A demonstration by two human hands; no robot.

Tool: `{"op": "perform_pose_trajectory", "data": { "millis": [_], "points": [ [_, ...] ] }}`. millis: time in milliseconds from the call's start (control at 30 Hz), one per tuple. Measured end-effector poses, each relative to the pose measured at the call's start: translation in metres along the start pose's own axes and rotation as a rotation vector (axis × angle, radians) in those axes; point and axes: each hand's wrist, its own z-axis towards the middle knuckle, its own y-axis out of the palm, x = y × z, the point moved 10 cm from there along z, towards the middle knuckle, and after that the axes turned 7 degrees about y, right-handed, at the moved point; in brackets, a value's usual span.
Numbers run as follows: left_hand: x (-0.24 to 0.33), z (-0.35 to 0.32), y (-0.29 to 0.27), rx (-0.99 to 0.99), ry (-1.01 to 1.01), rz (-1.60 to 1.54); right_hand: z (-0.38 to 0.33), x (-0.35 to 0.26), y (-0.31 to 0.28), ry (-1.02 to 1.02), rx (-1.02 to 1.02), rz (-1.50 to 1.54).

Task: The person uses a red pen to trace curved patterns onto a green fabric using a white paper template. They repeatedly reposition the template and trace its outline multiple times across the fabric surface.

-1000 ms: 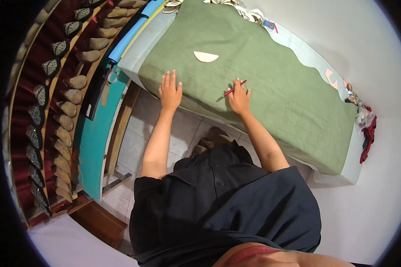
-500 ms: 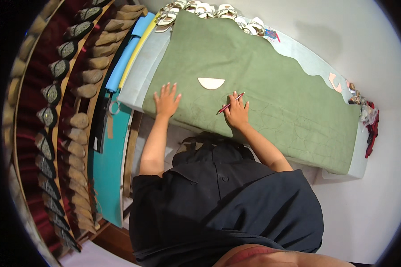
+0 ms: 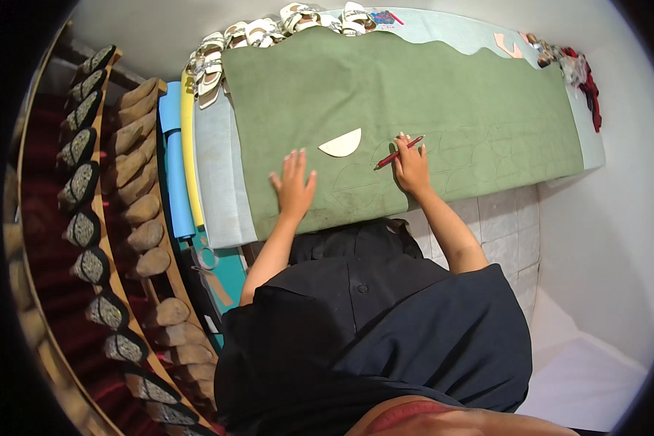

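Observation:
A large green sheet (image 3: 443,94), like suede or leather, lies over the table, with faint curved outlines drawn along its near part. On it rests a cream half-moon pattern piece (image 3: 341,144). Just below and left of that piece is my left hand (image 3: 294,190), open and empty, fingers spread and slightly blurred over the sheet. My right hand (image 3: 411,168) is to the right of the piece, low over the outlines. It holds a dark red pen (image 3: 398,153) slantwise across the fingers, tip pointing down and left toward a drawn curve.
White sandals (image 3: 265,33) line the table's far edge. Farther right lie a pale cut piece (image 3: 509,46) and bagged bits (image 3: 574,71). At left stand racks of black shoes (image 3: 80,185) and wooden shoe lasts (image 3: 134,145), beside blue (image 3: 176,174) and yellow (image 3: 190,160) rolls and a tape roll (image 3: 208,257).
The view has turned, so the table sits at another angle and more of its left end shows. My left hand has shifted slightly toward the half-moon piece; my right hand keeps the pen.

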Motion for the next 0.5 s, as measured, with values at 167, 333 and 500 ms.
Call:
{"op": "perform_pose_trajectory", "data": {
  "millis": [167,333,500],
  "points": [
    [0.062,0.047,0.038,-0.046,0.103,-0.142,0.001,0.000,0.005,-0.032,-0.031,-0.002],
    [0.068,0.053,0.072,-0.034,0.048,0.024,-0.001,-0.002,0.006,-0.059,-0.023,0.001],
    [0.073,0.048,0.064,-0.016,0.133,0.045,0.001,-0.009,0.005,-0.094,-0.023,-0.046]
  ]
}}
